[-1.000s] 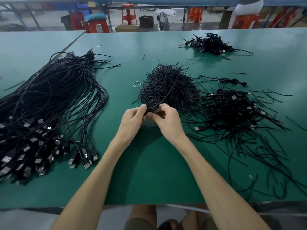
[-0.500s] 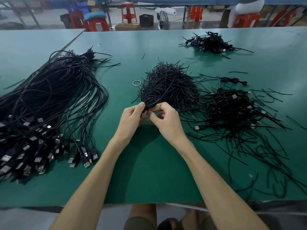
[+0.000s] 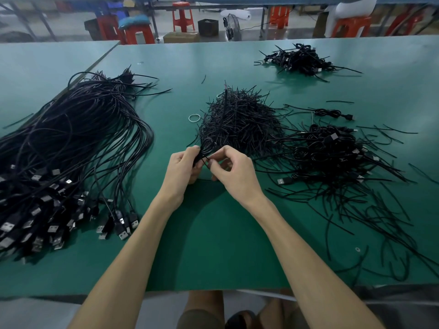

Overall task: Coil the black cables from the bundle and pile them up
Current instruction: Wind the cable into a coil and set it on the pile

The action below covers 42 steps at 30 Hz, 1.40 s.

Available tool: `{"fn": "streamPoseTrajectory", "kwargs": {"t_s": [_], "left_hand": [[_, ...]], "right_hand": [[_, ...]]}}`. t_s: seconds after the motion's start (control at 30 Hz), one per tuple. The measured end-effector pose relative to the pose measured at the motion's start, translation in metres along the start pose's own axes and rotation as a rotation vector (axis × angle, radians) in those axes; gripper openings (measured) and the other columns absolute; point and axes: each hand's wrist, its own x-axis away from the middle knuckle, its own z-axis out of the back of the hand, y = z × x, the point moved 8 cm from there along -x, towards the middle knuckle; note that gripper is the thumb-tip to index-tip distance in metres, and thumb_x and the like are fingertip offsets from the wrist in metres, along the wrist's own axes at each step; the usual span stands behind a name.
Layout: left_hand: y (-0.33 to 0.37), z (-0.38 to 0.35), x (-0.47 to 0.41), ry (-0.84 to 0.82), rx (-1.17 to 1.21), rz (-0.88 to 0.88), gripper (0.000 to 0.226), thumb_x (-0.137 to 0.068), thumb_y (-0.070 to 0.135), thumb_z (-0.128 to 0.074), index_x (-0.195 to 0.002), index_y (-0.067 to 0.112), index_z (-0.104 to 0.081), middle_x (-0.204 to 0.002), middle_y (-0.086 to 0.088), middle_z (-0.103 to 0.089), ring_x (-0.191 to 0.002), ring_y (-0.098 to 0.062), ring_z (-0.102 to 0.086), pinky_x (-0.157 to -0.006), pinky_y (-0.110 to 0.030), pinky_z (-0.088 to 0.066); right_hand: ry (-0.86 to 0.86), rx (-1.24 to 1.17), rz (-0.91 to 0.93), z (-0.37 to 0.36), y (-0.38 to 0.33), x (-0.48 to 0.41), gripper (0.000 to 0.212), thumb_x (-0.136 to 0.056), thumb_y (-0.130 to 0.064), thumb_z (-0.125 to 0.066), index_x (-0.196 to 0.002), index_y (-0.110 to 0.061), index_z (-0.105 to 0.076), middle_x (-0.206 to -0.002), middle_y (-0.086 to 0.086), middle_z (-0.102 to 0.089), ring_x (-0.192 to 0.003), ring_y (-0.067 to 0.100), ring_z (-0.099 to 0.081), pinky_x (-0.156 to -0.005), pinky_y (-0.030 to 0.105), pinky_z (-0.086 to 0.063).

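A big bundle of long black USB cables (image 3: 71, 143) lies on the left of the green table (image 3: 213, 245), plugs toward me. My left hand (image 3: 183, 169) grips a small coiled black cable (image 3: 206, 149) at the table's middle. My right hand (image 3: 234, 170) pinches a thin black tie at that coil, thumb and forefinger together. A pile of coiled cables (image 3: 332, 153) lies to the right. Just behind my hands sits a heap of short black ties (image 3: 237, 122).
A second small pile of coiled cables (image 3: 299, 59) lies at the far right. A pale rubber ring (image 3: 194, 118) sits left of the tie heap. Loose ties (image 3: 380, 233) are strewn over the right front. Red stools (image 3: 183, 17) stand beyond the table.
Both hands stay in place at the coil. The right fingers have shifted around the coil with the tie, and the coil now stands narrower between the hands.
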Motion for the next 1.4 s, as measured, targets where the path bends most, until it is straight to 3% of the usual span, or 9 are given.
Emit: {"fn": "streamPoseTrajectory", "kwargs": {"t_s": [0.13,0.27,0.4,0.63,0.83,1.1,1.27,1.4], "left_hand": [[-0.0007,0.0033,-0.0006,0.027,0.021,0.006,0.040,-0.085,0.045,-0.050,-0.051,0.027,-0.042,-0.050,0.009,-0.031,-0.043,-0.009,-0.020,-0.040,-0.020,-0.021],[-0.0025,0.0069,-0.0013,0.081,0.025,0.016,0.039,-0.094,0.038,-0.046,-0.062,0.017,-0.043,-0.052,0.008,-0.031,-0.045,-0.011,-0.020,-0.041,-0.022,-0.020],[-0.0005,0.0068,0.0001,0.109,-0.010,0.004,0.035,-0.096,0.034,-0.045,-0.072,0.010,-0.047,-0.053,0.008,-0.032,-0.046,-0.010,-0.022,-0.042,-0.021,-0.021],[0.0043,0.0012,0.0028,0.062,-0.019,0.001,0.046,-0.094,0.029,-0.046,-0.049,0.029,-0.037,-0.052,0.011,-0.032,-0.045,-0.008,-0.023,-0.040,-0.019,-0.021],[0.0043,0.0025,0.0028,0.073,-0.015,0.011,0.041,-0.091,0.032,-0.046,-0.051,0.028,-0.039,-0.053,0.009,-0.034,-0.047,-0.009,-0.023,-0.041,-0.020,-0.022],[0.0026,0.0030,0.0018,0.075,-0.026,0.007,0.047,-0.094,0.031,-0.045,-0.047,0.030,-0.039,-0.050,0.012,-0.033,-0.044,-0.007,-0.024,-0.040,-0.019,-0.023],[0.0010,0.0016,0.0009,0.054,-0.037,0.011,0.046,-0.096,0.030,-0.044,-0.050,0.026,-0.041,-0.050,0.009,-0.031,-0.044,-0.009,-0.022,-0.040,-0.019,-0.021],[0.0017,-0.0012,0.0010,0.038,-0.070,0.000,0.045,-0.096,0.029,-0.045,-0.052,0.022,-0.042,-0.050,0.007,-0.032,-0.044,-0.010,-0.022,-0.040,-0.020,-0.021]], "right_hand": [[-0.034,-0.014,0.011,-0.0024,-0.0008,-0.0003,0.004,-0.093,-0.013,-0.068,-0.092,-0.017,-0.069,-0.085,-0.006,-0.072,-0.072,0.020,-0.069,-0.074,0.045,-0.058],[-0.140,-0.038,0.012,-0.0084,-0.0031,0.0016,0.022,-0.088,-0.013,-0.072,-0.109,-0.020,-0.069,-0.102,-0.008,-0.072,-0.084,0.012,-0.067,-0.082,0.034,-0.058],[-0.128,-0.059,0.005,-0.0079,-0.0047,0.0019,0.022,-0.092,-0.020,-0.073,-0.113,-0.016,-0.068,-0.105,-0.004,-0.072,-0.091,0.016,-0.068,-0.088,0.042,-0.056],[-0.099,-0.118,-0.056,-0.0041,-0.0009,0.0011,0.010,-0.095,-0.025,-0.071,-0.103,-0.019,-0.071,-0.097,-0.002,-0.076,-0.091,0.023,-0.071,-0.089,0.052,-0.055],[-0.118,-0.140,-0.068,-0.0043,-0.0009,0.0006,0.011,-0.096,-0.024,-0.070,-0.106,-0.021,-0.071,-0.096,-0.006,-0.075,-0.093,0.024,-0.071,-0.078,0.034,-0.050],[-0.138,-0.171,-0.068,-0.0072,-0.0024,0.0013,0.007,-0.097,-0.031,-0.069,-0.103,-0.027,-0.069,-0.095,-0.004,-0.076,-0.089,0.017,-0.073,-0.078,0.030,-0.046],[-0.111,-0.130,-0.026,-0.0059,-0.0032,-0.0008,0.007,-0.097,-0.018,-0.070,-0.096,-0.025,-0.067,-0.095,0.000,-0.075,-0.086,0.023,-0.072,-0.071,0.028,-0.051],[-0.097,-0.150,-0.032,-0.0030,-0.0017,-0.0018,0.012,-0.094,-0.012,-0.071,-0.090,-0.023,-0.067,-0.090,0.001,-0.075,-0.077,0.017,-0.071,-0.064,0.019,-0.048]]}}
